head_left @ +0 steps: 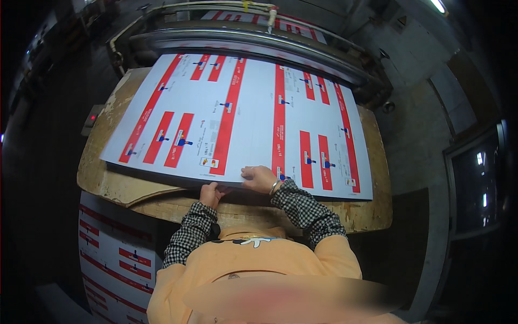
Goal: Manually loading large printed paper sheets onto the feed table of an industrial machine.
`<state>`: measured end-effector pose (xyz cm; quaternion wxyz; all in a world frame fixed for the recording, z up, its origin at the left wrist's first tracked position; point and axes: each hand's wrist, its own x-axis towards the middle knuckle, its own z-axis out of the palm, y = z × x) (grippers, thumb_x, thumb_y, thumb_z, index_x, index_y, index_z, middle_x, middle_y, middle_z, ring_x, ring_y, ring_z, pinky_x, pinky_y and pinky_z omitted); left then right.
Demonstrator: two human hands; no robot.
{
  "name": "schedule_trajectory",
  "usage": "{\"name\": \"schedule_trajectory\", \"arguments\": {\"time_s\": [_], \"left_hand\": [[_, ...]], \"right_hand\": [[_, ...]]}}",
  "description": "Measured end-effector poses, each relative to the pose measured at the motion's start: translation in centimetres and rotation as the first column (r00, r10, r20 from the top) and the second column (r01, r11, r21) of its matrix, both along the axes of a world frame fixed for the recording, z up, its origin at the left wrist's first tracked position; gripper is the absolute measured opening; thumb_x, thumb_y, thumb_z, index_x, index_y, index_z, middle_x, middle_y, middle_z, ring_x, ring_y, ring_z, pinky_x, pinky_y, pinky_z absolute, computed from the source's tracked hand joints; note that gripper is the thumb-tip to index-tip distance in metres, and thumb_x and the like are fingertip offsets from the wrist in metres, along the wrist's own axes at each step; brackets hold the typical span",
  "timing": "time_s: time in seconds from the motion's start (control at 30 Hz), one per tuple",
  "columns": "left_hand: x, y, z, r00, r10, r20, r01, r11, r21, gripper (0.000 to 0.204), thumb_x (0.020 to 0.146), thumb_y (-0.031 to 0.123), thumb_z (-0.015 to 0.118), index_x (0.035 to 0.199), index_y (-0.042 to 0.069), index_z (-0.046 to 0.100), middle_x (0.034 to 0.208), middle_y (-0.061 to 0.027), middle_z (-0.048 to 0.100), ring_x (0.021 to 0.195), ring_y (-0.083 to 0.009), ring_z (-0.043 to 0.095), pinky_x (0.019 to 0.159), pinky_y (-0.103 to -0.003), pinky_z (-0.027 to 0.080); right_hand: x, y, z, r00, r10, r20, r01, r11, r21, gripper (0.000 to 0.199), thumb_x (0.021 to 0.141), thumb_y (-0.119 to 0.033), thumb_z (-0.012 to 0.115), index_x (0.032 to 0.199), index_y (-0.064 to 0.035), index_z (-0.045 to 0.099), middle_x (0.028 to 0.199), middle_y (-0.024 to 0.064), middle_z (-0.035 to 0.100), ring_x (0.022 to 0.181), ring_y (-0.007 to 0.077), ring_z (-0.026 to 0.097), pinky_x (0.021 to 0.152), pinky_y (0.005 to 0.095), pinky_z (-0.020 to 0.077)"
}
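A large white printed sheet [253, 119] with red stripes and small blue marks lies on a worn wooden board [372, 151]. It seems to top a stack, whose dark front edge shows below it. At the middle of that edge, my right hand [260, 179] grips the sheet, curled fingers and thumb at its rim; a silvery bracelet circles the wrist. Just to its left and lower, my left hand [211, 194] is closed at the same edge, thumb up, with part of its fingers hidden under the sheet. Checked sleeves cover both my forearms.
Across the board's far side runs a machine with long metal rollers [243, 40]; another printed sheet [264, 20] shows beyond them. More printed sheets [116, 243] stand low at the left. A small box with a red light [93, 117] sits beside the board.
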<state>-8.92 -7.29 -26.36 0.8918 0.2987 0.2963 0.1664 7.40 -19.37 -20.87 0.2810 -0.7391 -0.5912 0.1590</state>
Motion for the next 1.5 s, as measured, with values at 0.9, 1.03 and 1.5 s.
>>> {"name": "schedule_trajectory", "arguments": {"time_s": [0.9, 1.03, 1.5], "left_hand": [[0.0, -0.2, -0.2, 0.999, 0.008, -0.052, -0.011, 0.998, -0.06, 0.036, 0.091, 0.02, 0.029, 0.118, 0.001, 0.045, 0.115, -0.0151, 0.05, 0.105, -0.0288, 0.051, 0.088, -0.049, 0.043], [-0.3, 0.1, -2.9, 0.997, -0.06, 0.052, 0.059, 0.998, 0.019, 0.034, 0.089, 0.014, 0.03, 0.117, -0.001, 0.042, 0.112, -0.0167, 0.051, 0.104, -0.0288, 0.052, 0.087, -0.049, 0.044], [0.1, 0.4, 0.8, 0.998, -0.032, 0.05, 0.034, 0.999, -0.034, 0.033, 0.087, 0.013, 0.044, 0.113, -0.007, 0.041, 0.107, -0.0165, 0.055, 0.096, -0.029, 0.057, 0.082, -0.042, 0.049]], "right_hand": [[1.4, 1.8, 6.3, 0.955, 0.056, -0.292, -0.071, 0.997, -0.039, 0.035, 0.07, -0.017, 0.059, 0.098, 0.0044, 0.059, 0.106, 0.0202, 0.058, 0.107, 0.0295, 0.052, 0.091, 0.0324, 0.0404], [0.4, 0.4, 2.2, 0.925, -0.003, -0.381, -0.042, 0.993, -0.11, 0.038, 0.068, -0.016, 0.061, 0.1, 0.0045, 0.059, 0.113, 0.0192, 0.054, 0.113, 0.0287, 0.047, 0.095, 0.0317, 0.0372], [1.3, 4.9, -0.1, 0.988, -0.098, 0.122, 0.129, 0.951, -0.283, 0.072, 0.059, -0.034, 0.072, 0.117, -0.001, 0.046, 0.128, 0.0238, 0.036, 0.124, 0.04, 0.025, 0.101, 0.0425, 0.0249]]}}
